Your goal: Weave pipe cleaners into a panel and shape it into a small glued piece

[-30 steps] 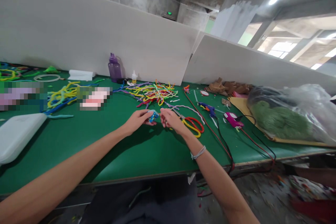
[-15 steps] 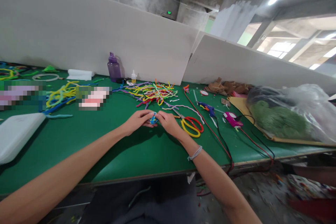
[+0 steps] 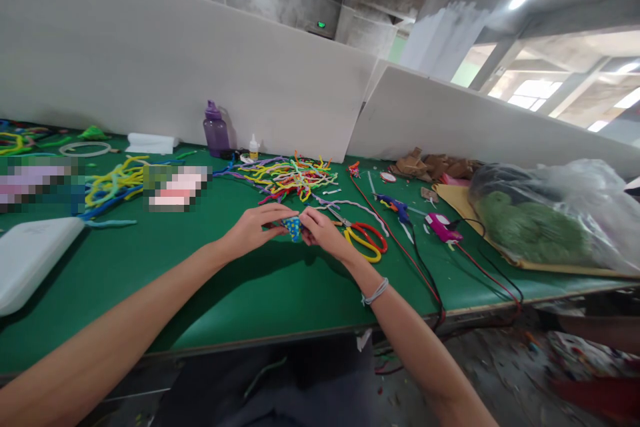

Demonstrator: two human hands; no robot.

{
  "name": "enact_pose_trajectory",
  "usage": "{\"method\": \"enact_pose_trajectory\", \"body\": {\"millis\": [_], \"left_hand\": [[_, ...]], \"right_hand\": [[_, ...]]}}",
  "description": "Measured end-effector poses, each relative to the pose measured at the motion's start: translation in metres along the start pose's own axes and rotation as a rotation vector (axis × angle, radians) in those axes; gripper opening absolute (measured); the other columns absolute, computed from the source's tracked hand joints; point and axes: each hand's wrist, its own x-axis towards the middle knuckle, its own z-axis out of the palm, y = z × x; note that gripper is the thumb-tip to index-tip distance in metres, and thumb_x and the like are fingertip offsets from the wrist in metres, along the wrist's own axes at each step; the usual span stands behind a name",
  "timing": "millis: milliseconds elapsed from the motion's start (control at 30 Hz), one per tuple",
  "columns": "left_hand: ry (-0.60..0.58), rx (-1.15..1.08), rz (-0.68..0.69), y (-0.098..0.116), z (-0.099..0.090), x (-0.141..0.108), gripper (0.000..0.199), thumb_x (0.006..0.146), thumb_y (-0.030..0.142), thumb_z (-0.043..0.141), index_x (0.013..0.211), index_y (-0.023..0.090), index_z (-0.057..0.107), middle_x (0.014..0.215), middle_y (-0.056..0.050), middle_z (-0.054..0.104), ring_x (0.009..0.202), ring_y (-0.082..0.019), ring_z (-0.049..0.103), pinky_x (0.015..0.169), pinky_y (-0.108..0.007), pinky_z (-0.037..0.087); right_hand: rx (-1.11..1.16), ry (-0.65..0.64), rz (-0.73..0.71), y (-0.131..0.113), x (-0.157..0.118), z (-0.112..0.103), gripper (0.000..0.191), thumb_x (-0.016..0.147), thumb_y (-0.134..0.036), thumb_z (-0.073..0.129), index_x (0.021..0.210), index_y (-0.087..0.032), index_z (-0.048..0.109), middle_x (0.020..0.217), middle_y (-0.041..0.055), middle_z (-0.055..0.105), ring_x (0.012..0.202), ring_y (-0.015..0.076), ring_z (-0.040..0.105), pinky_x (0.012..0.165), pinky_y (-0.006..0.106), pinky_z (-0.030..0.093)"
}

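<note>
A small blue piece with yellow and light specks, woven-looking [image 3: 294, 229], is held between both hands above the green table. My left hand [image 3: 254, 229] pinches its left side, fingers and thumb closed. My right hand [image 3: 321, 229] grips its right edge, with the fingertips partly hidden behind it. Scissors with one red and one yellow handle [image 3: 367, 241] lie just right of my right hand. Beyond the hands spreads a heap of colourful fuzzy pipe cleaners [image 3: 295, 177].
A blue glue gun [image 3: 395, 205] and a magenta device [image 3: 443, 227] with cables lie to the right. A clear plastic bag with green material [image 3: 535, 227] is farther right. A purple bottle [image 3: 216, 130] stands by the white partition. At left is a white box-like object [image 3: 37, 260].
Both hands have turned the blue piece, so more of its specked face shows below the fingers. My left hand has shifted slightly left.
</note>
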Motion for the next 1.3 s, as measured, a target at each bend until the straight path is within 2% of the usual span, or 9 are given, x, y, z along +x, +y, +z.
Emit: {"method": "enact_pose_trajectory", "body": {"millis": [67, 133, 300, 467, 667, 767, 933, 1100, 1300], "left_hand": [[0.025, 0.074, 0.06, 0.001, -0.001, 0.0, 0.031, 0.077, 0.028, 0.056, 0.107, 0.025, 0.062, 0.109, -0.005, 0.06, 0.101, -0.019, 0.055, 0.091, -0.032, 0.044], [0.022, 0.04, 0.026, 0.002, 0.001, -0.001, 0.034, 0.078, 0.029, 0.055, 0.111, 0.025, 0.06, 0.115, -0.006, 0.057, 0.108, -0.021, 0.051, 0.091, -0.033, 0.044], [-0.038, -0.423, -0.282, 0.004, 0.012, -0.001, 0.042, 0.08, 0.04, 0.049, 0.116, 0.018, 0.054, 0.108, -0.009, 0.059, 0.09, -0.021, 0.059, 0.067, -0.032, 0.055], [-0.007, -0.592, -0.39, 0.005, 0.015, 0.0, 0.043, 0.073, 0.039, 0.06, 0.109, 0.016, 0.058, 0.102, -0.006, 0.062, 0.088, -0.021, 0.06, 0.072, -0.036, 0.055], [-0.053, -0.637, -0.492, 0.004, 0.016, 0.001, 0.049, 0.074, 0.039, 0.059, 0.116, 0.015, 0.053, 0.1, -0.008, 0.063, 0.087, -0.021, 0.061, 0.077, -0.039, 0.052], [-0.013, -0.367, -0.361, 0.004, 0.017, 0.002, 0.042, 0.072, 0.035, 0.059, 0.11, 0.016, 0.056, 0.103, -0.007, 0.061, 0.089, -0.021, 0.059, 0.079, -0.036, 0.049], [0.03, 0.031, -0.123, 0.009, 0.017, 0.001, 0.029, 0.073, 0.021, 0.051, 0.101, 0.018, 0.057, 0.101, -0.005, 0.058, 0.091, -0.019, 0.055, 0.079, -0.03, 0.046], [0.066, 0.162, 0.012, 0.011, 0.018, -0.001, 0.029, 0.072, 0.017, 0.048, 0.1, 0.019, 0.053, 0.101, -0.005, 0.056, 0.096, -0.019, 0.052, 0.087, -0.032, 0.041], [0.098, 0.225, 0.063, 0.015, 0.019, -0.004, 0.023, 0.072, 0.016, 0.049, 0.094, 0.017, 0.051, 0.094, -0.005, 0.055, 0.091, -0.018, 0.052, 0.083, -0.03, 0.042]], "right_hand": [[0.119, -0.054, 0.053, -0.001, 0.001, 0.0, 0.024, 0.085, -0.044, 0.037, 0.078, -0.021, 0.038, 0.053, -0.0073, 0.044, 0.041, 0.0075, 0.043, 0.037, 0.018, 0.027], [0.199, -0.067, 0.064, -0.003, 0.001, -0.001, 0.02, 0.084, -0.042, 0.038, 0.082, -0.022, 0.037, 0.059, -0.0058, 0.048, 0.046, 0.0088, 0.049, 0.035, 0.017, 0.029], [0.174, 0.074, -0.031, -0.004, 0.003, 0.001, 0.014, 0.081, -0.034, 0.044, 0.082, -0.022, 0.038, 0.068, -0.004, 0.049, 0.052, 0.0088, 0.052, 0.037, 0.018, 0.035], [0.205, 0.09, -0.082, 0.0, 0.005, -0.002, 0.011, 0.078, -0.028, 0.047, 0.084, -0.021, 0.042, 0.074, -0.0023, 0.049, 0.052, 0.0081, 0.049, 0.04, 0.019, 0.037], [-0.024, 0.109, -0.202, -0.006, 0.0, 0.001, 0.013, 0.078, -0.022, 0.046, 0.091, -0.02, 0.045, 0.08, 0.0004, 0.053, 0.072, 0.0121, 0.055, 0.063, 0.024, 0.044], [-0.136, 0.123, -0.211, -0.007, -0.001, 0.002, 0.014, 0.075, -0.022, 0.048, 0.089, -0.02, 0.045, 0.08, 0.0002, 0.054, 0.075, 0.013, 0.054, 0.067, 0.026, 0.043], [-0.01, 0.059, -0.083, 0.002, 0.001, 0.007, 0.016, 0.073, -0.024, 0.05, 0.083, -0.021, 0.039, 0.063, -0.0067, 0.045, 0.053, 0.0083, 0.046, 0.052, 0.021, 0.037], [0.002, 0.13, -0.114, 0.005, 0.005, 0.013, 0.014, 0.069, -0.021, 0.048, 0.078, -0.021, 0.037, 0.064, -0.0064, 0.042, 0.054, 0.0082, 0.044, 0.053, 0.02, 0.037], [-0.148, 0.19, -0.199, -0.006, -0.002, 0.017, 0.009, 0.07, -0.018, 0.043, 0.077, -0.021, 0.038, 0.065, -0.005, 0.043, 0.056, 0.0092, 0.044, 0.055, 0.021, 0.035]]}}
